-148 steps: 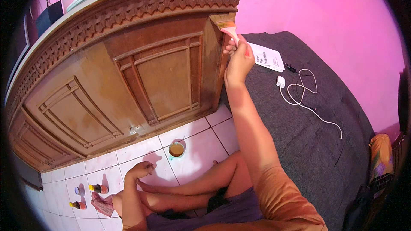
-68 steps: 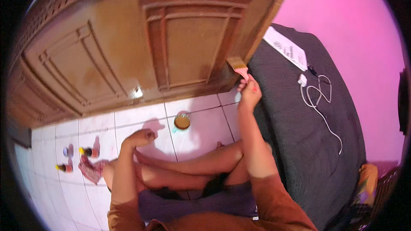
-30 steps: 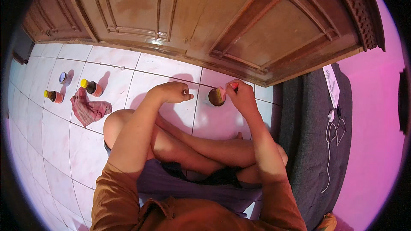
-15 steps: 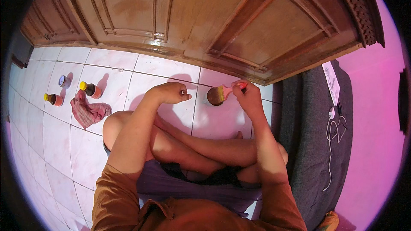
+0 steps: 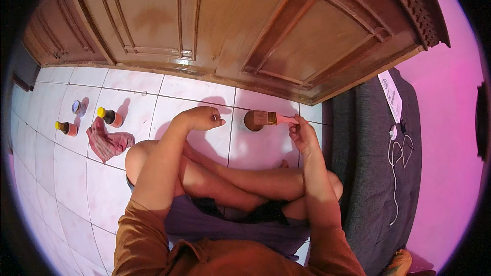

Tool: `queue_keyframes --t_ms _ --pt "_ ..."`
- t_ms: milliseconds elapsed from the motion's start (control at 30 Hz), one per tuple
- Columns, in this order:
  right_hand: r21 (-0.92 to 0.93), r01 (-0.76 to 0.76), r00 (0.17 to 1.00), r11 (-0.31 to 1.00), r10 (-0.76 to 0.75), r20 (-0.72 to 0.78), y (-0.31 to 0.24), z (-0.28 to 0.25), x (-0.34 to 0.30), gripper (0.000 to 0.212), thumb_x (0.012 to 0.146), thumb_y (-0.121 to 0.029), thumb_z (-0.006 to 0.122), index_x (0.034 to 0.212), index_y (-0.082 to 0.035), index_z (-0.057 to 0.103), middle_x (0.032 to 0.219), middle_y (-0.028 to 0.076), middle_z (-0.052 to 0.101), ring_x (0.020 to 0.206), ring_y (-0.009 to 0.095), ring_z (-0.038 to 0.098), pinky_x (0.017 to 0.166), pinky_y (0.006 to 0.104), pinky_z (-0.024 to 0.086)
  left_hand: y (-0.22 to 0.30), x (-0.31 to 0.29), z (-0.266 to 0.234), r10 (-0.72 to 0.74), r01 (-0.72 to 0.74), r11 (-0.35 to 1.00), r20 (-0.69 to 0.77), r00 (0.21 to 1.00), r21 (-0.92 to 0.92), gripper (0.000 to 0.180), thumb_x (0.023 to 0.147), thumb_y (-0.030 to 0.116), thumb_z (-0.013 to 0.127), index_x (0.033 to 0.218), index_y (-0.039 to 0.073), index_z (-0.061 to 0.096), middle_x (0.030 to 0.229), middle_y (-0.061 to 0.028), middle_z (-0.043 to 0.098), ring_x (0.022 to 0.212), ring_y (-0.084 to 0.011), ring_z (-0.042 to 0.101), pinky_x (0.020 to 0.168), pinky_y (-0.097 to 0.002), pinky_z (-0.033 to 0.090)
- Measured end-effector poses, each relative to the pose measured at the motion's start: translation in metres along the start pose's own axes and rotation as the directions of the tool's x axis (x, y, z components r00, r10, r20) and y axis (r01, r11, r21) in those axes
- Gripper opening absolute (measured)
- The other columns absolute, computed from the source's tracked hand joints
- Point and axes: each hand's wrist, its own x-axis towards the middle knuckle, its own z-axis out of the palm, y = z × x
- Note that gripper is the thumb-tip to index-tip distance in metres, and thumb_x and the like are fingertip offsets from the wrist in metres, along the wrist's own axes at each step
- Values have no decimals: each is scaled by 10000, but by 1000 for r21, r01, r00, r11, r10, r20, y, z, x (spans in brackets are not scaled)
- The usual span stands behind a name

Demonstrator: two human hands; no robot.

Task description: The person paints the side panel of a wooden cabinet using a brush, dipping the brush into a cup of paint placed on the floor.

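A flat paintbrush [image 5: 289,119] with a pinkish handle and brown bristles is pinched by its handle end in my right hand [image 5: 303,133]. Its bristles lie over a small round container of brown liquid [image 5: 251,124] on the tiles, partly covering it; whether they touch the liquid I cannot tell. My left hand [image 5: 200,118] hovers left of the container, curled into a loose fist with nothing visible in it. Across from me rises a brown wooden cabinet [image 5: 225,46] with panelled, partly glossy fronts.
On the tiles to the left stand two yellow-capped bottles [image 5: 113,118] [image 5: 68,129], a small tin [image 5: 78,107] and a crumpled checked cloth [image 5: 107,140]. At right a dark grey cushion [image 5: 365,174] bears a white sheet [image 5: 390,94] and a white cable [image 5: 393,184].
The brush has swung from tilted down in the container to nearly level above it. My right hand has dropped slightly toward me and turned. My left hand has barely moved.
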Motion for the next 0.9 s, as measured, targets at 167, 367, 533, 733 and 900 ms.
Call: queue_keyframes --t_ms 167,367,533,733,900 --pt "283 -234 971 930 211 110 18 -14 18 126 946 -213 554 905 -97 531 700 36 554 544 97 457 437 219 353 0 -2 0 -8 7 1000 -32 999 -4 487 935 485 545 1081 32 650 1078 -182 652 1005 -328 610 876 -402 476" --pt "412 -285 954 865 212 214 14 -18 8 123 937 -201 551 920 -80 539 667 23 548 529 93 453 428 213 345 0 1 1 -1 1 1000 -21 1000 9 482 930 485 548 1069 38 661 1078 -176 654 998 -323 614 882 -396 475" --pt "553 31 989 833 -107 106 -19 -28 -19 115 922 -206 578 889 -96 574 671 18 568 528 91 473 451 220 375 3 -3 1 38 -37 999 -46 998 23 488 931 486 543 1070 32 656 1081 -180 664 998 -319 621 886 -391 475" --pt "444 596 801 669 -460 -383 -67 -52 -57 106 927 -165 594 957 -63 599 727 61 647 584 131 583 522 254 472 7 -9 -2 -26 26 1000 -34 999 -8 521 912 479 585 1060 -15 653 1008 -188 692 929 -303 655 824 -380 505" --pt "229 770 607 595 -573 -551 -92 -55 -54 136 932 -157 553 1000 -44 586 771 82 632 578 132 570 502 263 462 15 -9 -4 -36 36 999 -16 999 -3 415 910 396 584 1046 12 662 981 -149 696 902 -267 647 806 -350 496"
